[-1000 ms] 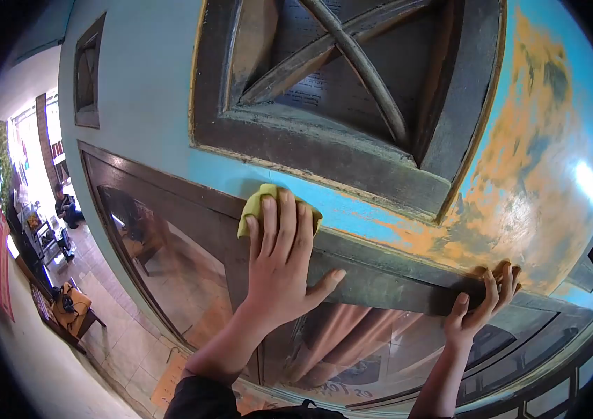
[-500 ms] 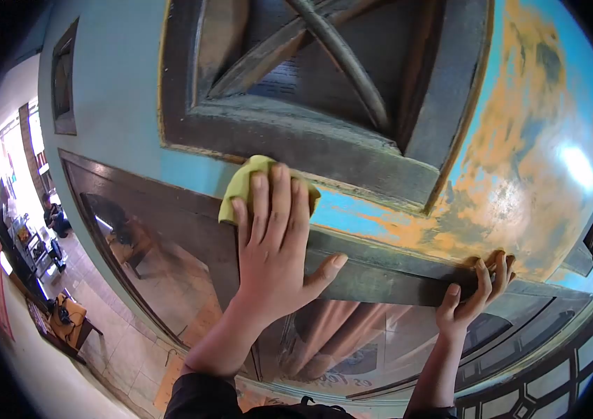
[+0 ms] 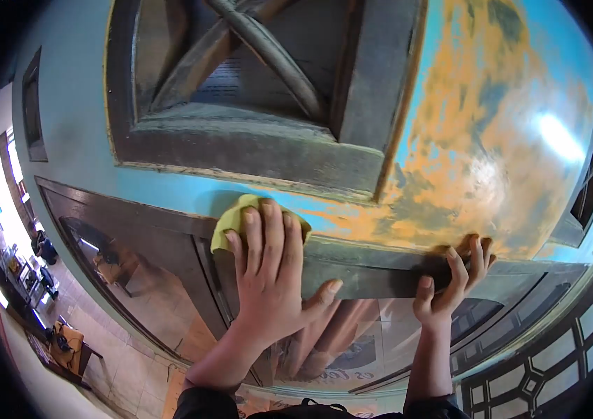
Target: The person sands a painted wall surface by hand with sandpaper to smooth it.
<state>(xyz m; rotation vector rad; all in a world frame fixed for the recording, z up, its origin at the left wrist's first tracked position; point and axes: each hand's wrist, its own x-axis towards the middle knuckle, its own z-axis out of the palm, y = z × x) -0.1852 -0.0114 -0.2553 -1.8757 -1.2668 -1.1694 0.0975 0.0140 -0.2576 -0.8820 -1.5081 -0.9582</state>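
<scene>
A thin, yellow-green flexible sheet (image 3: 224, 227) lies against the wall, over the narrow blue painted strip (image 3: 171, 190) and the dark wooden beam (image 3: 370, 274), pressed under our left hand (image 3: 266, 283). Our right hand (image 3: 452, 283) rests at the beam, fingers bent, thumb apart, gripping nothing we can see. Uneven pressure could crease the sheet — or a stray stroke could snag it on the dark wooden window frame (image 3: 240, 155) above, which encloses crossed wooden bars (image 3: 275, 56). We make out no container.

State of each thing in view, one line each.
Left hand: open, fingers over sheet
Yellow-green sheet: bent, partly covered
Right hand: open, fingers bent, at the beam
Beam: dark, scuffed
Wall: blue, patched orange and grey
Vent frame: worn
</scene>
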